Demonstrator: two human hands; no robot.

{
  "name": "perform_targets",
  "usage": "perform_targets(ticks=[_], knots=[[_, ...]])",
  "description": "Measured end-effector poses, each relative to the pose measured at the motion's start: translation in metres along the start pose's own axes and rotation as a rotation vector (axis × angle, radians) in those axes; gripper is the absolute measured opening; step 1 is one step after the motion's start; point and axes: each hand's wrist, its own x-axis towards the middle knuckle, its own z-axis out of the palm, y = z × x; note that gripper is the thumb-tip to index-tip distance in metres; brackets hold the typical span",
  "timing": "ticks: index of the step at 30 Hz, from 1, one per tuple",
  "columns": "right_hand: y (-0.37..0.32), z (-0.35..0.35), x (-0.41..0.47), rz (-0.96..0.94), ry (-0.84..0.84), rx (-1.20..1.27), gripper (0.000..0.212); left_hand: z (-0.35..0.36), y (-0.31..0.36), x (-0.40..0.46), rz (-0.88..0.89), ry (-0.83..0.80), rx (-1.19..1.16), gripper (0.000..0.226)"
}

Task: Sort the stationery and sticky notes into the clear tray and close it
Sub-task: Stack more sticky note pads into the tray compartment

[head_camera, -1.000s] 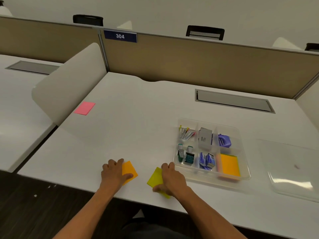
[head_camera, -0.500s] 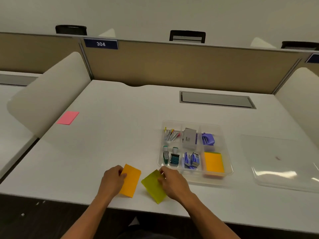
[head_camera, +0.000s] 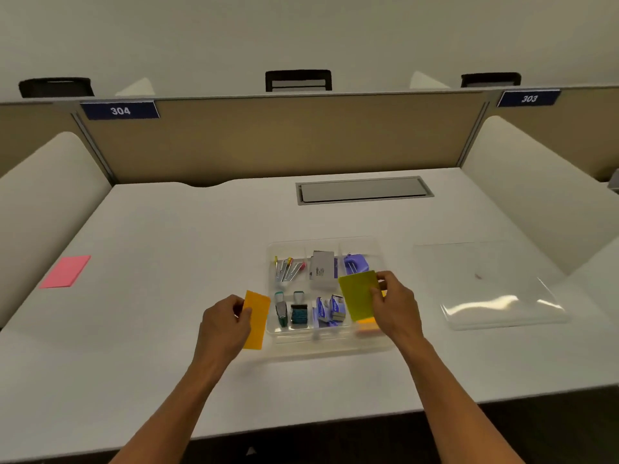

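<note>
While held, green pad (head_camera: 358, 294) in right grip (head_camera: 395, 306).

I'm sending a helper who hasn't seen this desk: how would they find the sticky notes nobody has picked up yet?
Start at the white desk under the blue "304" sign. Near its left edge lies a flat pink sticky-note pad, alone, far from the clear tray. It is the only pink pad.
</note>
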Motion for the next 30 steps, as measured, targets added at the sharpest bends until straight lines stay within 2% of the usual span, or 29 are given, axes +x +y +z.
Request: perform_targets(ticks=[5, 9, 14, 19, 25, 28, 30], knots=[[0.013, -0.003, 0.014, 0.121, -0.017, -0.092, 0.021, 0.000, 0.027, 0.007, 0.098, 0.019, -0.050, 0.024], [0.010, -0.004, 0.022, 0.196, -0.037, -0.175, 0.022, 0.007, 0.052, 0.013, 0.117, -0.039, -0.162, 0.026], [0.003, -0.006, 0.024, 0.208, -0.125, -0.270, 0.028, 0.024, 0.071, 0.012, 0.117, -0.126, -0.264, 0.022], [0.001, 0.002, 0.026, 0.148, -0.250, -0.324, 0.032, 0.038, 0.079, 0.011, 0.117, -0.178, -0.249, 0.026], [0.007, -0.005, 0.021, 0.124, -0.196, -0.211, 0.040, 0.049, 0.080, 0.016, 0.058, -0.206, -0.346, 0.017], [0.013, -0.009, 0.020, 0.175, -0.140, -0.041, 0.050, 0.056, 0.087, 0.018, 0.023, -0.227, -0.421, 0.016], [0.015, -0.012, 0.016, 0.216, -0.090, 0.095, 0.048, 0.063, 0.092, 0.019, 0.005, -0.268, -0.448, 0.014]])
